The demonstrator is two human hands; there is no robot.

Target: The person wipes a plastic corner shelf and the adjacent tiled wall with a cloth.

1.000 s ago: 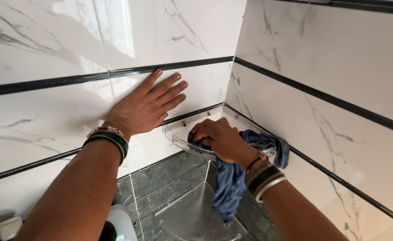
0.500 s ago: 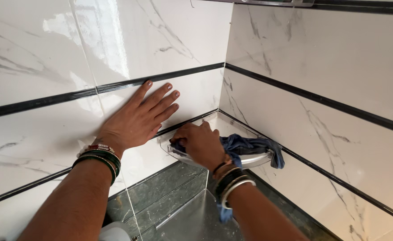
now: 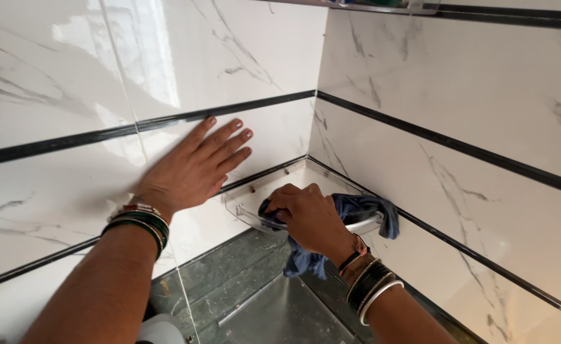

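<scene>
Two bare hands work in the corner of a tiled wall. The left hand [image 3: 194, 167] lies flat against the white marble wall tile [image 3: 57, 185], fingers [image 3: 226, 137] spread and released, grasping nothing; the fingertips reach up to a black trim strip [image 3: 255, 102] that runs across the wall. Bangles [image 3: 137, 220] in green, red and white circle the left wrist.

The right hand [image 3: 309, 216] is clenched on a blue cloth [image 3: 363, 207], pressing it against the front rim of a clear corner shelf [image 3: 245, 200] fixed where the two walls meet. Part of the cloth is bunched on the shelf to the right of the hand, draping over its edge near the right-hand wall, and another fold hangs down below the wrist. Dark and silver bangles [image 3: 369, 286] sit on the right wrist.

Below the shelf, dark green tiles [image 3: 236, 255] cover the lower wall, and a second clear corner shelf [image 3: 280, 312] shows beneath them. At the top edge, the underside of a further shelf [image 3: 382, 5] is just visible.
</scene>
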